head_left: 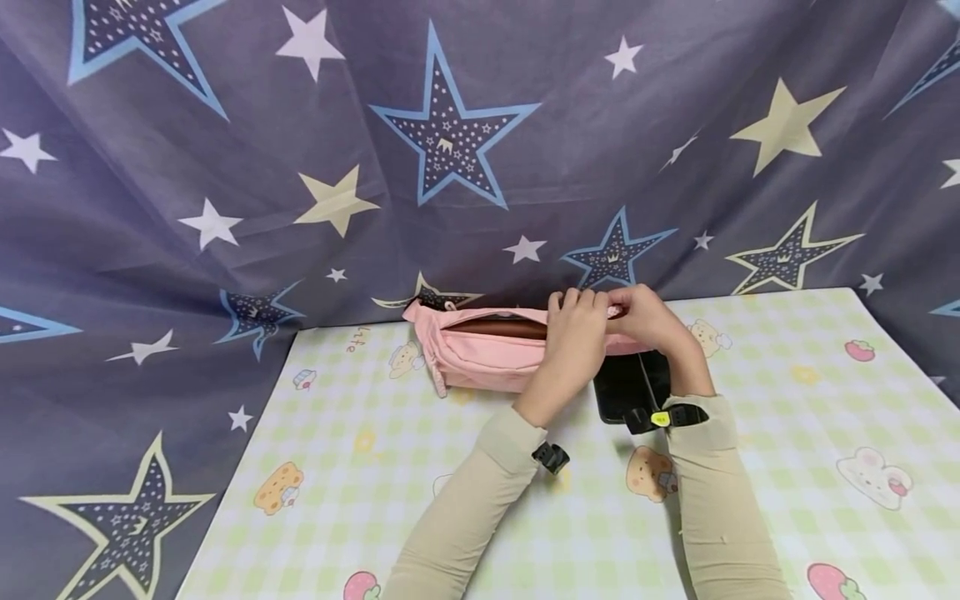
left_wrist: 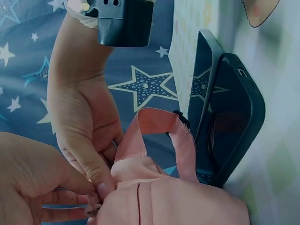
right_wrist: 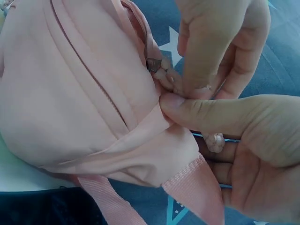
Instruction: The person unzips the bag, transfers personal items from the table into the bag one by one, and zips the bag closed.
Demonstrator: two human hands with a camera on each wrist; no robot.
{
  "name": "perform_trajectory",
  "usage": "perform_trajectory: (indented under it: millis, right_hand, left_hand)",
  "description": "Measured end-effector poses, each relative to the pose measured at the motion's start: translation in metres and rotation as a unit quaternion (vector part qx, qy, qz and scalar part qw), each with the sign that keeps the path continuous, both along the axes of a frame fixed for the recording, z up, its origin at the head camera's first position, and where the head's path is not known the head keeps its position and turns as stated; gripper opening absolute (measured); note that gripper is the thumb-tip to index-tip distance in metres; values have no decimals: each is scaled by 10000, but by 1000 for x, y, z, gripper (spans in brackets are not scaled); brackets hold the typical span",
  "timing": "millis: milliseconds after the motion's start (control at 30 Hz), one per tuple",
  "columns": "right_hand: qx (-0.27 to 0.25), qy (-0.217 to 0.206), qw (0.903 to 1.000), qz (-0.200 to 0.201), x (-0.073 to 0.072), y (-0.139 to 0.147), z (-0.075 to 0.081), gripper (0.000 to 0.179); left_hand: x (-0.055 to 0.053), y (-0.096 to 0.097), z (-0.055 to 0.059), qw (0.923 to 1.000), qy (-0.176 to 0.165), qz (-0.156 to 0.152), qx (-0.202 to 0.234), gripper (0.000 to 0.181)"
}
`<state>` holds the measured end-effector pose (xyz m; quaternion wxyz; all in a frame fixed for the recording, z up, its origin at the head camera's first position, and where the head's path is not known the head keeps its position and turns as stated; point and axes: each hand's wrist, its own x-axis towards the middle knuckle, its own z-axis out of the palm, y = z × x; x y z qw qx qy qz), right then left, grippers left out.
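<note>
A pink waist bag (head_left: 480, 362) lies at the table's back edge, its top zip gaping over a brown inside. My left hand (head_left: 576, 329) pinches the braided zip pull (right_wrist: 171, 79) between thumb and fingers near the bag's right end. Right beside it, my right hand (head_left: 652, 321) pinches the fabric at that end, thumb (right_wrist: 206, 112) on the near side. The two hands' fingertips nearly meet in the right wrist view. A pink webbing strap (left_wrist: 185, 145) with a black buckle loops from this end. What the bag holds is hidden.
Two dark, phone-like slabs (head_left: 615, 387) lie side by side under my right wrist, close to the bag; one (left_wrist: 234, 117) has a thick black case. A starry curtain (head_left: 465, 250) hangs right behind the table. The checked tablecloth (head_left: 315, 550) covers the tabletop.
</note>
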<state>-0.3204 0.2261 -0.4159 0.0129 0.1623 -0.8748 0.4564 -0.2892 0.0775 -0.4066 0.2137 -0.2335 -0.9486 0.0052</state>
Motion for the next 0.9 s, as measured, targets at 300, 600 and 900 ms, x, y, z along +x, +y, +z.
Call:
perform_trajectory:
  millis: [300, 600, 900]
  right_hand:
    - [279, -26, 9995, -158, -1, 0, -1, 12]
    - [21, -198, 9997, -112, -1, 0, -2, 32]
    - [-110, -88, 9998, 151, 1, 3, -1, 21]
  left_hand:
    - [-2, -2, -6, 9996, -180, 85, 180, 41]
    - [-3, -10, -3, 9938, -717, -120, 839, 38]
    - [-4, -35, 8, 9817, -883, -693, 1537, 19]
